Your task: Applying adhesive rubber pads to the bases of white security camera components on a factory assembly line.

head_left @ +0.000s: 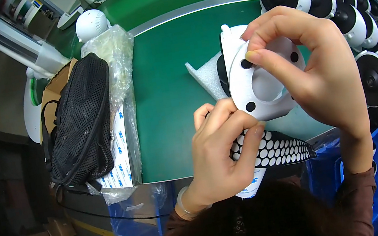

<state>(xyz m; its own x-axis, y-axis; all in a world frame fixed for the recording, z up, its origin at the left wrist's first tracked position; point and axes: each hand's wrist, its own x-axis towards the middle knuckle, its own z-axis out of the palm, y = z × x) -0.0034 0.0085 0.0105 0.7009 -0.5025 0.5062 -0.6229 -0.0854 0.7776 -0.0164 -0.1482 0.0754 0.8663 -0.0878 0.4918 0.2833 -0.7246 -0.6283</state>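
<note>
The left hand (223,149) has its grip pinched on a black strip (284,151) full of round white dots, just below a white part (239,86) with a big hole. The right hand (320,62) bends over that part, thumb and finger close together by a small black dot (245,65); I cannot tell if its grip holds anything. The white part is tilted over the green desk (166,97), near white foam (207,77). A black mesh bag (81,119) sits to the left.

White housing (242,86) is showing smooth plastic, left bag (79,119) is showing rough mesh cloth, plastic wrap (116,55) is gleaming
</note>
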